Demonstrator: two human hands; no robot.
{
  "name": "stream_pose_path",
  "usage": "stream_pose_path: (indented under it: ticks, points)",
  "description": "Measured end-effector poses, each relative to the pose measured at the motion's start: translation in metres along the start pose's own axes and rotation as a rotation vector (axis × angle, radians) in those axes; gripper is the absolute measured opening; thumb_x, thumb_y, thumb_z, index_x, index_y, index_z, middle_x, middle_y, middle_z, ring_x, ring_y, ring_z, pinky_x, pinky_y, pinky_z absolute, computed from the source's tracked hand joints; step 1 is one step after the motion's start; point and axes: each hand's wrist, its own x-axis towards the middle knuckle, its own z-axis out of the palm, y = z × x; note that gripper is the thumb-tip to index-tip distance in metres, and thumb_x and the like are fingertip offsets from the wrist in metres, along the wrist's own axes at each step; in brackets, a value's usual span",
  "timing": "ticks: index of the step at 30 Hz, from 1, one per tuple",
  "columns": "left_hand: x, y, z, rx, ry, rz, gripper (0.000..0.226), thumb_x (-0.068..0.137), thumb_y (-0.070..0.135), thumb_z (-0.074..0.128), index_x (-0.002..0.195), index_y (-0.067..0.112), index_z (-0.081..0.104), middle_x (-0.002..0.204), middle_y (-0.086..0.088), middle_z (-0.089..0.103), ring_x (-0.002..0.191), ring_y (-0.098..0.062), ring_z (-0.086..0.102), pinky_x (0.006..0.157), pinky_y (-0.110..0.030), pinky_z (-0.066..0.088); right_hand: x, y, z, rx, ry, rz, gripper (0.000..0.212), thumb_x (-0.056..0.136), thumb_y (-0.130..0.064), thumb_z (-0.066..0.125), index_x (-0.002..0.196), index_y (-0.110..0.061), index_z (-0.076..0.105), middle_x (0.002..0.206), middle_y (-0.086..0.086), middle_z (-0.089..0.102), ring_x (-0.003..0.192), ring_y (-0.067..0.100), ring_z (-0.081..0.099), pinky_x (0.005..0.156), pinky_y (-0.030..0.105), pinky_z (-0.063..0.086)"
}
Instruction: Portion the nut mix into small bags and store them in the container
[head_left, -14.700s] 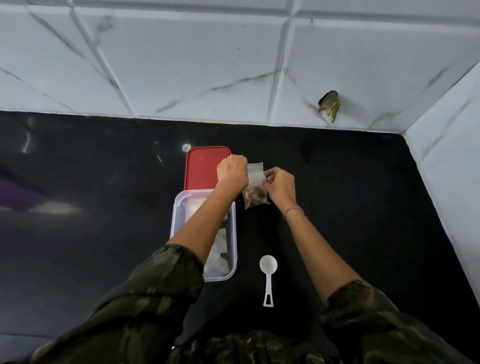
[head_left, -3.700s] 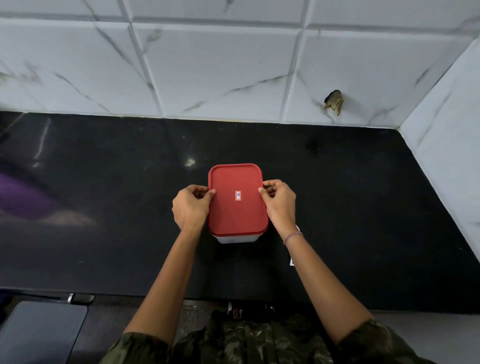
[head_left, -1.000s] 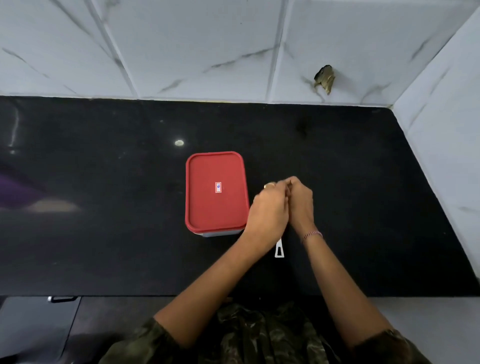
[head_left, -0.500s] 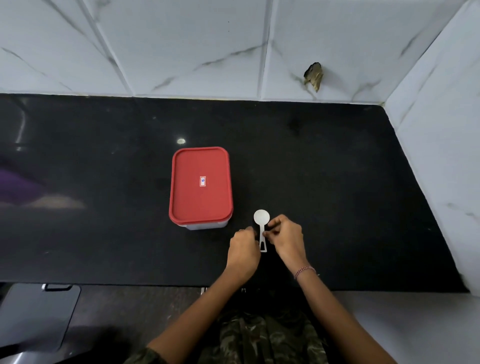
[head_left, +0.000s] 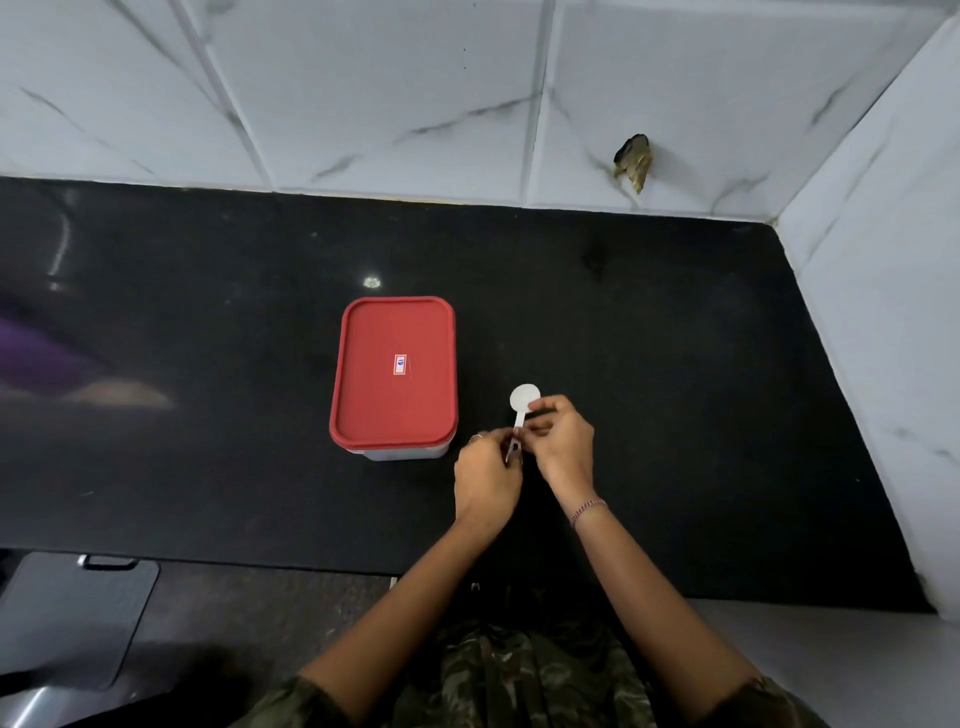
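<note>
Head view, left hand (head_left: 488, 478) now pinching spoon (head_left: 524, 399)

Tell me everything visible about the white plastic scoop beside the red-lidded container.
The white plastic scoop is small: a round bowl and a thin flat handle with a slotted end. The bowl points toward the wall, the handle toward the person. The left hand pinches the handle's end; the right hand pinches it nearer the bowl. It is over the black countertop, right of the red-lidded container and apart from it; whether it rests down is unclear.
</note>
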Motion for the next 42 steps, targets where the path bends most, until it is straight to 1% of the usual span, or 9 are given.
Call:
stream_pose_path:
  ticks: [5, 10, 16, 20, 25, 31, 36, 40, 42]
  points:
    - [0.014, 0.004, 0.004, -0.108, 0.017, -0.072, 0.033, 0.089, 0.015, 0.066, 0.121, 0.013, 0.062, 0.11, -0.002, 0.068, 0.102, -0.013, 0.064, 0.092, -0.027, 0.051, 0.017, -0.01, 0.005, -0.133, 0.011, -0.079, 0.028, 0.079, -0.002, 0.071, 0.091, -0.018, 0.051, 0.085, -0.001, 0.064, 0.075, 0.006, 0.065, 0.068, 0.02, 0.056]
    - [0.027, 0.012, 0.004, -0.172, 0.038, -0.147, 0.029, 0.087, 0.008, 0.065, 0.116, 0.007, 0.065, 0.109, -0.004, 0.069, 0.101, -0.012, 0.064, 0.082, -0.016, 0.045, 0.025, -0.012, 0.007, -0.097, 0.009, -0.095, 0.021, 0.08, -0.004, 0.071, 0.088, -0.014, 0.054, 0.08, -0.003, 0.062, 0.069, -0.001, 0.061, 0.059, 0.009, 0.048]
    - [0.033, 0.01, 0.01, -0.29, 0.035, -0.221, 0.019, 0.087, 0.007, 0.064, 0.104, 0.008, 0.071, 0.099, -0.004, 0.073, 0.086, -0.01, 0.066, 0.078, -0.021, 0.053, 0.034, -0.003, 0.004, 0.184, -0.061, 0.126, 0.017, 0.084, -0.003, 0.068, 0.1, -0.004, 0.062, 0.086, 0.004, 0.068, 0.074, 0.012, 0.069, 0.07, 0.023, 0.058]
    - [0.033, 0.009, 0.011, -0.288, 0.022, -0.247, 0.019, 0.088, 0.007, 0.063, 0.105, 0.009, 0.072, 0.097, -0.004, 0.073, 0.087, -0.013, 0.069, 0.083, -0.031, 0.056, 0.039, 0.004, 0.007, 0.035, -0.102, 0.117, 0.022, 0.08, -0.007, 0.072, 0.102, -0.005, 0.068, 0.079, 0.004, 0.071, 0.073, 0.016, 0.07, 0.075, 0.034, 0.059]
    - [0.025, 0.011, 0.01, 0.065, 0.02, -0.101, 0.027, 0.094, 0.012, 0.053, 0.117, 0.019, 0.066, 0.111, -0.002, 0.064, 0.099, -0.017, 0.062, 0.082, -0.032, 0.053, 0.045, 0.004, 0.01, -0.106, -0.072, 0.05, 0.018, 0.078, -0.012, 0.075, 0.096, -0.009, 0.073, 0.085, 0.004, 0.073, 0.08, 0.015, 0.07, 0.08, 0.035, 0.057]
    - [0.013, 0.008, 0.012, 0.258, 0.032, 0.037, 0.028, 0.096, 0.008, 0.048, 0.122, 0.011, 0.056, 0.13, -0.007, 0.043, 0.12, -0.021, 0.042, 0.088, -0.028, 0.047, 0.043, 0.006, 0.015, -0.179, -0.092, -0.012, 0.016, 0.08, -0.012, 0.073, 0.095, -0.008, 0.073, 0.087, 0.006, 0.073, 0.078, 0.015, 0.069, 0.08, 0.03, 0.056]
    - [0.008, 0.004, 0.013, 0.512, 0.062, 0.156, 0.048, 0.097, 0.014, 0.043, 0.144, 0.005, 0.034, 0.142, -0.012, 0.037, 0.13, -0.025, 0.037, 0.101, -0.031, 0.039, 0.038, 0.007, 0.017, -0.138, -0.063, -0.059, 0.01, 0.08, -0.01, 0.072, 0.087, -0.013, 0.065, 0.078, 0.0, 0.067, 0.07, 0.009, 0.065, 0.073, 0.026, 0.056]
    - [0.006, 0.0, 0.017, 0.647, 0.024, 0.237, 0.061, 0.099, 0.018, 0.039, 0.151, 0.002, 0.013, 0.158, -0.016, 0.018, 0.147, -0.024, 0.017, 0.116, -0.034, 0.025, 0.033, 0.005, 0.012, -0.283, -0.017, -0.167, 0.01, 0.09, -0.019, 0.061, 0.098, -0.014, 0.065, 0.096, 0.0, 0.065, 0.091, 0.012, 0.061, 0.076, 0.025, 0.051]
    - [0.004, 0.0, 0.017, 0.684, -0.004, 0.272, 0.062, 0.101, 0.021, 0.034, 0.152, 0.001, 0.003, 0.16, -0.017, 0.006, 0.149, -0.025, 0.005, 0.12, -0.037, 0.013, 0.025, 0.006, 0.006, -0.475, 0.058, -0.326, 0.018, 0.094, -0.021, 0.052, 0.106, -0.015, 0.065, 0.108, 0.001, 0.061, 0.103, 0.014, 0.053, 0.079, 0.026, 0.05]
